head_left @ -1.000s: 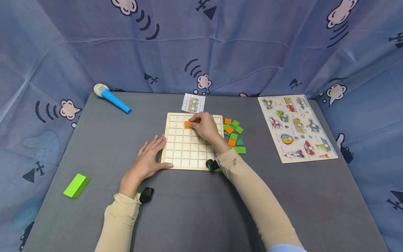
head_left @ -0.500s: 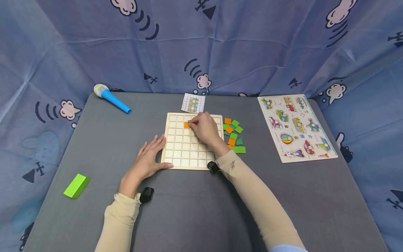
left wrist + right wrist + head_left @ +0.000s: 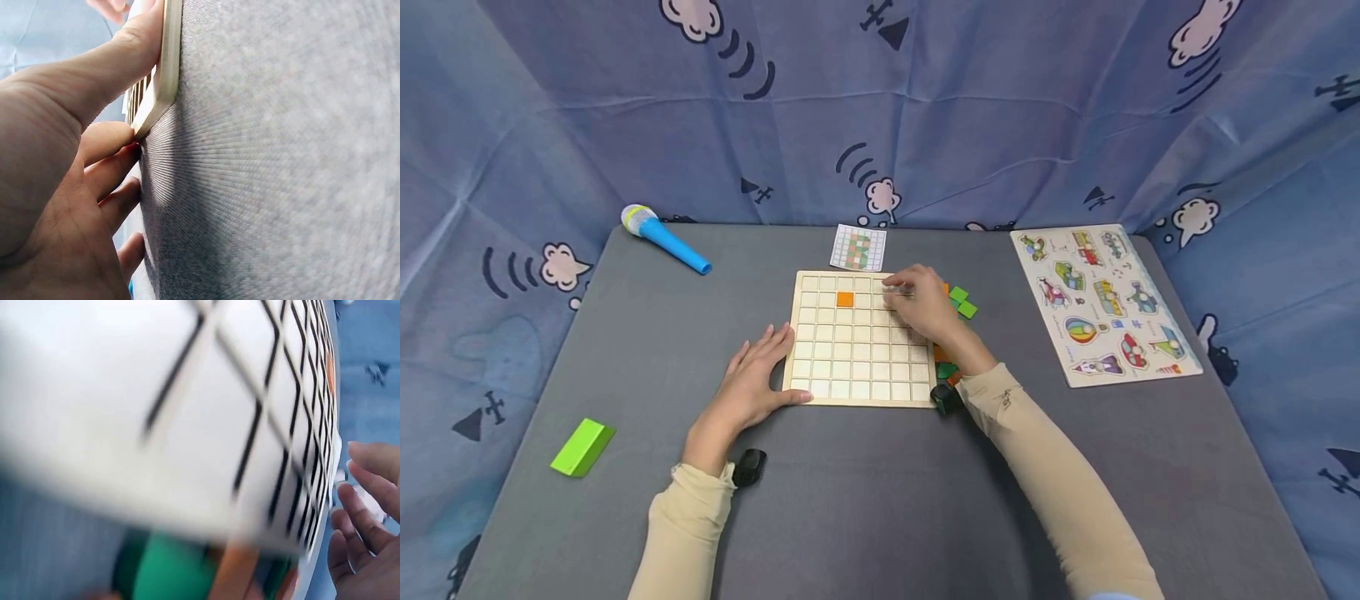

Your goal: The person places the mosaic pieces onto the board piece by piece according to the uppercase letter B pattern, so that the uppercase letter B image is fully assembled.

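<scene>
A wooden grid board [image 3: 862,350] lies on the table with one orange square tile [image 3: 845,299] in a cell of its second row. My left hand [image 3: 745,387] rests at the board's left side, fingers spread and thumb on the near left corner. In the left wrist view the thumb lies over the board's edge [image 3: 169,56], and the index fingertip meets its corner. My right hand [image 3: 922,304] is above the board's upper right part, slightly blurred. Its fingers [image 3: 369,512] are loosely bent with nothing between them in the right wrist view. Green tiles [image 3: 967,309] lie beyond it, partly hidden.
A small pattern card [image 3: 858,248] lies behind the board. On the right is a picture puzzle board [image 3: 1105,308]. A blue toy microphone [image 3: 670,242] lies at the back left, and a green block [image 3: 583,447] at the front left. A patterned curtain [image 3: 880,108] hangs behind the table.
My right hand has let go of the orange tile, leaving it in its cell, and moved right toward the loose tiles. My left hand stays in place.
</scene>
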A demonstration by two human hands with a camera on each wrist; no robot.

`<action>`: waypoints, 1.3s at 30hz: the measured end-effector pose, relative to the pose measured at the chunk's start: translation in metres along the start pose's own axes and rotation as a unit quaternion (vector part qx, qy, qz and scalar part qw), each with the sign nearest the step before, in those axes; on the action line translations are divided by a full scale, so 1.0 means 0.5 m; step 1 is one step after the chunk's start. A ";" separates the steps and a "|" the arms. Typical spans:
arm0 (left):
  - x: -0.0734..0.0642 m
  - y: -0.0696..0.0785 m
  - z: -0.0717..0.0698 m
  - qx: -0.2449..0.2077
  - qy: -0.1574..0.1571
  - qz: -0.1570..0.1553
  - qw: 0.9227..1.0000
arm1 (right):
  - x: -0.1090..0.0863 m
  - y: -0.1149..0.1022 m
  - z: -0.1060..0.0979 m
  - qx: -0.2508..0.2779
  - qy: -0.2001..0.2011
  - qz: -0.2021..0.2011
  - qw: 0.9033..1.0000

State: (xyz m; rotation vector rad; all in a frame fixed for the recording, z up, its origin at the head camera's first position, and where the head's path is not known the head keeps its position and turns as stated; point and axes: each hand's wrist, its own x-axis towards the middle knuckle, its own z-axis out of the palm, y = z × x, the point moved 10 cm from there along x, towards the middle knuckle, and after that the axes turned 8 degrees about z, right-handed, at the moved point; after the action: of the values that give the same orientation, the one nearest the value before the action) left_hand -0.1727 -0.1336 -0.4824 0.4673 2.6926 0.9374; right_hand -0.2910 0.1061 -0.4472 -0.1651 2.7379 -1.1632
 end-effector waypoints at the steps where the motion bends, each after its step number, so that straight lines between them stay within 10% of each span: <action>1: 0.000 0.000 0.000 -0.001 0.001 0.000 1.000 | -0.002 0.012 -0.013 0.001 0.004 0.008 1.000; 14: 0.000 -0.002 0.002 0.007 -0.004 -0.001 1.000 | -0.035 0.159 -0.107 0.001 0.025 0.095 0.995; 39: 0.000 0.000 0.002 0.008 0.003 0.008 1.000 | -0.043 0.184 -0.128 0.001 0.070 0.107 0.992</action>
State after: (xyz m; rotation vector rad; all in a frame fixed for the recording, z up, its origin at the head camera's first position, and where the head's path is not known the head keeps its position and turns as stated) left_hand -0.1723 -0.1332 -0.4831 0.4911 2.7073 0.9241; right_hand -0.2855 0.2183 -0.4676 0.2144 2.7871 -1.1591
